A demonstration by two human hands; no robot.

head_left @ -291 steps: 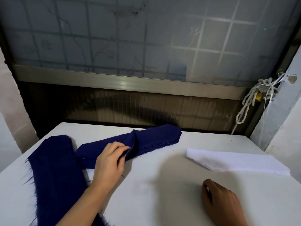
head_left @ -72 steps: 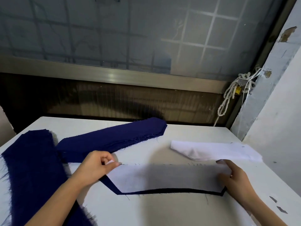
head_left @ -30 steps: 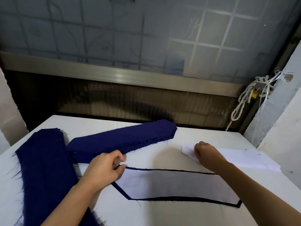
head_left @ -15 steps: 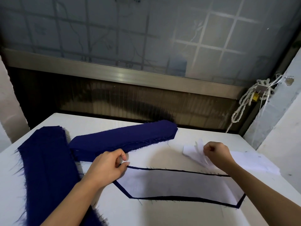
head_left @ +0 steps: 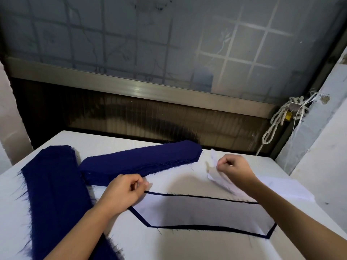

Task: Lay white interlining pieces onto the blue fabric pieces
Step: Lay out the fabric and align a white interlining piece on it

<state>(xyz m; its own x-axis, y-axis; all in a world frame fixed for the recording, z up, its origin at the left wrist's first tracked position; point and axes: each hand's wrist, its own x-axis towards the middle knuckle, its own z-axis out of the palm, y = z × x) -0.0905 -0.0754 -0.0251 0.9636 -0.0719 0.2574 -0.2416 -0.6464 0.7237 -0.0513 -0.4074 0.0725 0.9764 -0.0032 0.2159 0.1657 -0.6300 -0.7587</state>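
Interlining [head_left: 202, 211] lies centred on a blue piece [head_left: 187, 226] on the surface [head_left: 187, 246]. The left hand [head_left: 122, 194] pinches its corner, probably steadying it, while the right hand [head_left: 234, 167] pinches the next sheet [head_left: 214, 160] off the stack [head_left: 281, 186].

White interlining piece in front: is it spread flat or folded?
Spread flat. The interlining piece lies open on the blue fabric piece, whose edge shows as a thin border along its visible sides; no fold shows.
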